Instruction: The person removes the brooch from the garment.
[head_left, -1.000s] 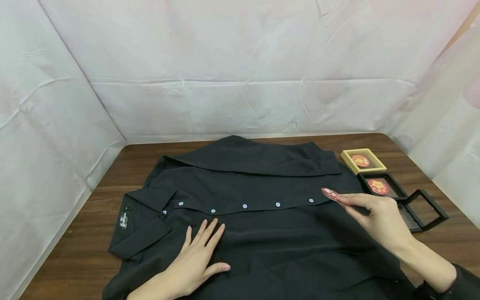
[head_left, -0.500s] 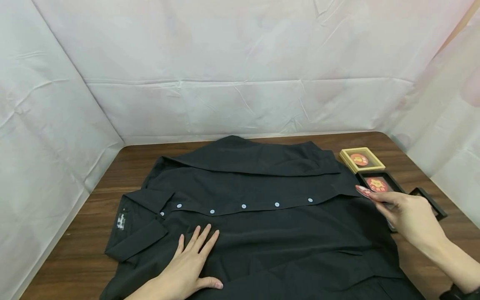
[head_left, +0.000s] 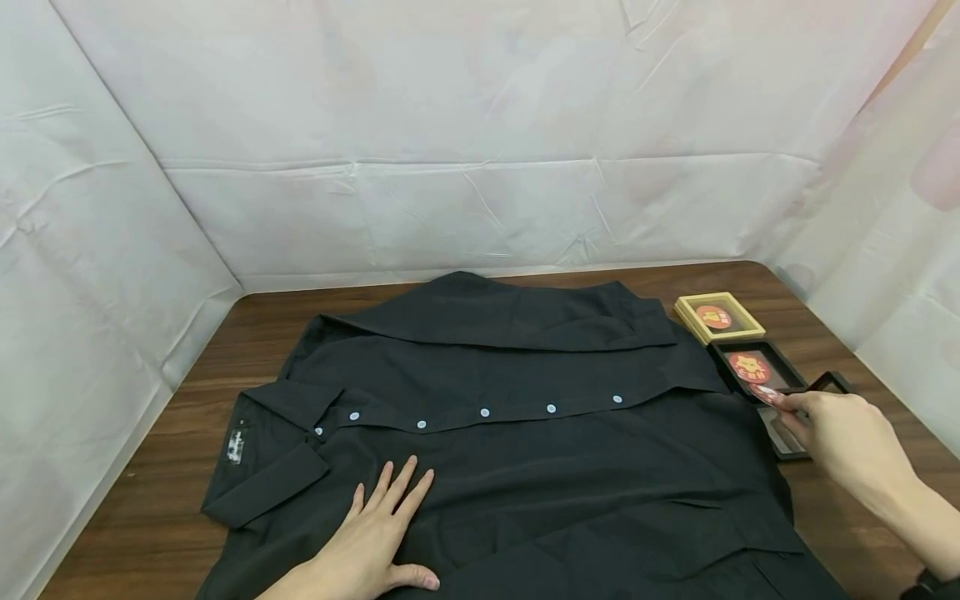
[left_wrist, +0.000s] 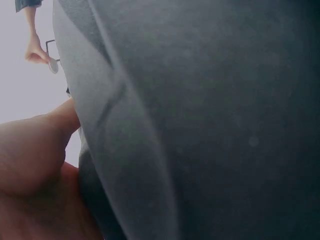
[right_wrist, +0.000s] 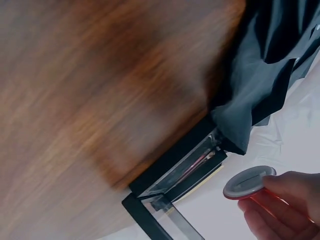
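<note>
A black button-up shirt (head_left: 540, 475) lies spread on the wooden table, its collar (head_left: 277, 487) towards the left. My left hand (head_left: 363, 537) rests on the shirt with its fingers spread. At the right, my right hand (head_left: 855, 437) pinches a round red pin badge (head_left: 765, 393) between thumb and fingers. The right wrist view shows the badge's silver back (right_wrist: 248, 182). Below the badge is an open black display case (head_left: 789, 446), partly hidden by the hand; its raised lid (right_wrist: 172, 217) shows in the right wrist view.
Behind the open case, a second black case (head_left: 783, 367) holds a red badge with a yellow figure. Beyond it sits a gold-framed case (head_left: 738, 325) with an orange-red badge. White cloth (head_left: 480, 217) stands behind the wooden table (head_left: 150, 492) and along both sides.
My right hand has carried the pin badge rightward from above the shirt's button line to the open black case. My left hand stays on the shirt; the view has shifted slightly.
</note>
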